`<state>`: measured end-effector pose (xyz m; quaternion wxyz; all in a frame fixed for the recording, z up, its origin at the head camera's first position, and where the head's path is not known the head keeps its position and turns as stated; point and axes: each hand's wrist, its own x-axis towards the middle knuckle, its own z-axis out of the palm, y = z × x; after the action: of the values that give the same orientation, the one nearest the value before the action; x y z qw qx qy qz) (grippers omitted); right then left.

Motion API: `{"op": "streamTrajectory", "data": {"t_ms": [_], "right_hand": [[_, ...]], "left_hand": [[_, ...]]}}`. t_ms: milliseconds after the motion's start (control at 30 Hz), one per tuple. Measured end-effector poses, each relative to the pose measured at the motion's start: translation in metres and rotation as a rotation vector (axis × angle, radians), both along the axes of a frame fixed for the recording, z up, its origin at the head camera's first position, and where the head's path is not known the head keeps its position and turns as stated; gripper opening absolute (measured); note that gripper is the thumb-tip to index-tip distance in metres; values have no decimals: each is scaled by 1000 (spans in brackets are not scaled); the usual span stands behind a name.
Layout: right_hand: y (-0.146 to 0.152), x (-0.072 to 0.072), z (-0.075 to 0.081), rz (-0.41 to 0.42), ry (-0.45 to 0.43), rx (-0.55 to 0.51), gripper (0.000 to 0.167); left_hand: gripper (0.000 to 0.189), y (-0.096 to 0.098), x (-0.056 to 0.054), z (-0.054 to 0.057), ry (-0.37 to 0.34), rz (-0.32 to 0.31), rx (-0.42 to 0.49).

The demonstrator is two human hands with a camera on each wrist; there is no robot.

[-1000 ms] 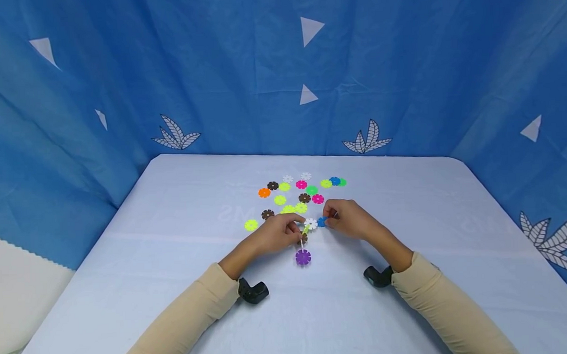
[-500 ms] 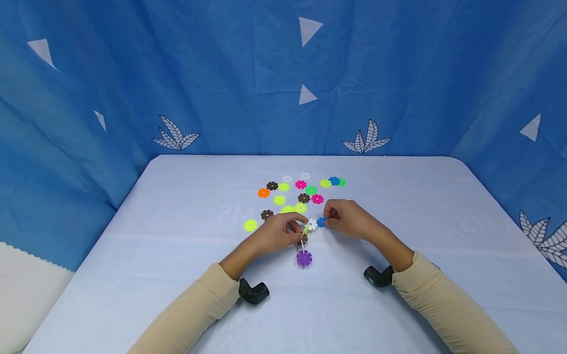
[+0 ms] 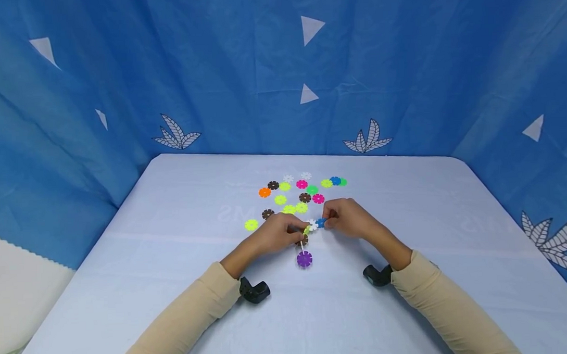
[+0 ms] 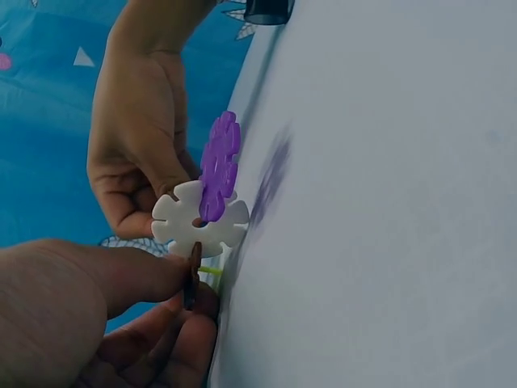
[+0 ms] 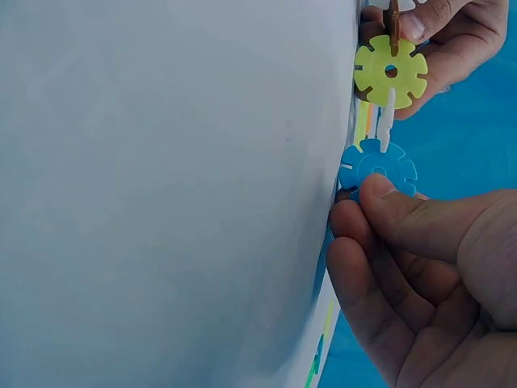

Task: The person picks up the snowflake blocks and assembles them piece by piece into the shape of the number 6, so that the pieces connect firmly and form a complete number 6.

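table (image 3: 420, 198): white | on it: loose notched discs (image 3: 280, 199), mixed colours | leftmost: yellow disc (image 3: 251, 225)

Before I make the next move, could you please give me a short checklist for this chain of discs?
1. Left hand steadies the chain: ok, it pinches the brown disc.
2. Right hand holds the end piece: ok, it pinches the blue disc.
3. Blue disc meets the edge-on white disc: ok, their edges overlap.
4. Blue disc fully seated in that slot: cannot tell, the depth is unclear.
5. Edge-on white disc meets the yellow-green disc: ok.
6. Purple disc sits on the chain's other end: ok, it meets another white disc.
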<state>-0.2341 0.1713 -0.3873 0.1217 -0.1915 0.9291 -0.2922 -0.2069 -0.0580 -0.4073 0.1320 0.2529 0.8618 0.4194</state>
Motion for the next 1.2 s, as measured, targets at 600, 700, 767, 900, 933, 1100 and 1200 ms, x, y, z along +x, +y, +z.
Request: {"op": "streamTrajectory", "data": {"t_ms": [600,700,767,900,933,1100,1200], "right_hand": [[-2,-2,4,64,6,18,18],[-2,-2,2,70,3,-10,17],[-2,-2,0,74,0,-30,16],[-1,-2,-1,91,6,-52,14],[-1,-2,-1,98,9,-52,14],[-5,-4,-1,132,13,-53,13],[-8,-5,-1,142,7,-58,12]], "left_hand": [[26,4,1,3,-6,-8,-4],[25,2,0,3,-65,-11,19],[26,0,-1,3,-98,-9,17],[29,-4,-5,6,-98,12,-23],[31,-4,-6,7,-91,18,-28],[33,-3,-11,8,-78,35,-11],[30,-1,-12,6,-69,46,-5]]}}
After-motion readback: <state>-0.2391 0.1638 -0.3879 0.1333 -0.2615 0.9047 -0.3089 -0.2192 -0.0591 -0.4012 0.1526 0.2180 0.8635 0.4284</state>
